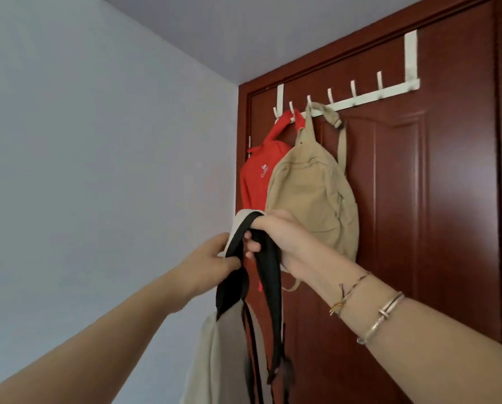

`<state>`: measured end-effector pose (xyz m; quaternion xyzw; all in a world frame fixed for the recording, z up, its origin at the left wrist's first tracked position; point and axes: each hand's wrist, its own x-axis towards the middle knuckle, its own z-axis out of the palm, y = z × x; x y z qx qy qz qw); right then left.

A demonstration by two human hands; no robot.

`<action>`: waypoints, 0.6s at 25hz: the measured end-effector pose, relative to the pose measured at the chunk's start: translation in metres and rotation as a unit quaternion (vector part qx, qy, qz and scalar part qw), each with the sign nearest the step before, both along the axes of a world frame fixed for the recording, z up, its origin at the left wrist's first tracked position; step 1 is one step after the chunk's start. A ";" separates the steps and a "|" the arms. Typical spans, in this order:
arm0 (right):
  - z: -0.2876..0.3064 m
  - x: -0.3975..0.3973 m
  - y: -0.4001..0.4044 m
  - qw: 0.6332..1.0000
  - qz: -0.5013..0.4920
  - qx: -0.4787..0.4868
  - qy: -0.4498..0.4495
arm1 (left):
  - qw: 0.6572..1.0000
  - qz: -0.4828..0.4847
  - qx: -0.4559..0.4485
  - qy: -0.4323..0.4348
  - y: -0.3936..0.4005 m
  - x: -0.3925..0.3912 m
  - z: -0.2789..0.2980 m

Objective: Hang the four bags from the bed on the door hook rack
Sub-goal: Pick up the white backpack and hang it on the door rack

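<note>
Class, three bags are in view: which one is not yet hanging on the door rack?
The grey bag with black straps: both hands hold it below the white rack, while the red bag and beige bag already hang from hooks.

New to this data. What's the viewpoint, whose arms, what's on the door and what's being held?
There is one picture, from a wide-angle camera worn on a person's head. No robot: the arms are the wearer's. A white hook rack hangs over the top of a red-brown door. A red bag and a tan bag already hang on its leftmost hooks. The left hand and right hand both grip the black straps of a grey bag, held below the rack, not yet hung.
</note>
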<state>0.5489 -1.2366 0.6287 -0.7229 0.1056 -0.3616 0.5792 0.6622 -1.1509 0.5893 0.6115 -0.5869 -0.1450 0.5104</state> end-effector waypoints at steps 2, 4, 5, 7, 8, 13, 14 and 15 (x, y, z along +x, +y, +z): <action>0.019 -0.015 -0.043 0.998 -0.028 -0.054 0.012 | 0.999 -0.039 -0.001 0.008 -0.055 0.004 0.030; 0.044 -0.035 -0.086 0.992 -0.062 -0.102 0.034 | 0.993 -0.109 -0.008 0.038 -0.103 0.011 0.063; 0.058 -0.047 -0.108 0.989 -0.067 -0.119 0.048 | 0.988 -0.146 -0.021 0.046 -0.125 0.014 0.079; 0.083 -0.073 -0.143 0.988 -0.037 -0.139 0.059 | 0.981 -0.188 -0.046 0.031 -0.168 0.019 0.115; 0.095 -0.083 -0.157 0.989 -0.018 -0.136 0.051 | 0.979 -0.196 -0.058 0.019 -0.188 0.019 0.133; 0.150 -0.094 -0.233 0.975 -0.115 -0.170 -0.087 | 0.932 -0.335 -0.124 0.063 -0.292 0.000 0.213; 0.162 -0.092 -0.248 0.961 -0.163 -0.192 -0.112 | 0.918 -0.369 -0.125 0.077 -0.313 -0.004 0.227; 0.172 -0.088 -0.260 0.946 -0.212 -0.209 -0.131 | 0.910 -0.386 -0.126 0.083 -0.329 -0.006 0.239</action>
